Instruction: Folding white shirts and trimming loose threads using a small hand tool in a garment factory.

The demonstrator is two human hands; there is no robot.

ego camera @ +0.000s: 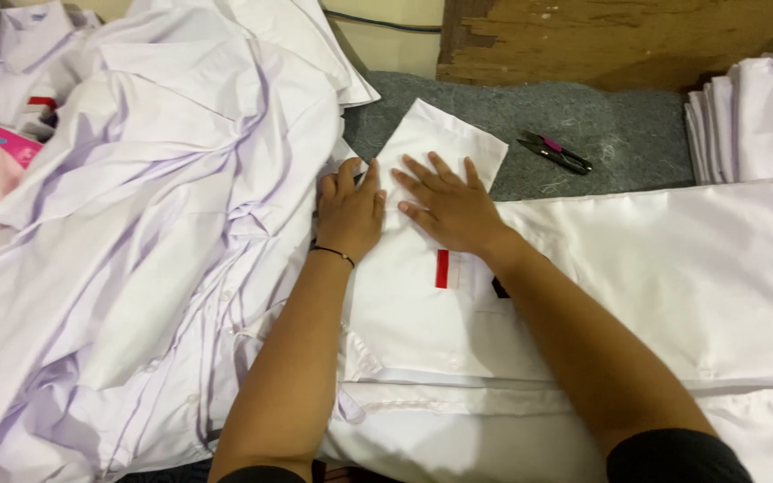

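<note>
Head | left hand point(349, 210), right hand point(447, 206) flat on white shirt point(422, 304)

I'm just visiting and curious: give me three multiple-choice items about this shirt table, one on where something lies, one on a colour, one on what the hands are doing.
1. Where do the small snips lie?
A. On the grey felt beyond the hands
B. On the heap of shirts at the left
C. Under the left wrist

2. What colour is the small tag on the shirt under the hands?
A. Green
B. Red
C. Yellow

3. How are the two hands placed?
A. Both closed around the snips
B. Lifted clear of the cloth
C. Pressed flat on the folded sleeve

Answers:
1. A, the snips rest on the grey felt, apart from both hands.
2. B, the tag on the white shirt is red.
3. C, the left hand and right hand lie open, palms down, on the folded sleeve.
</note>
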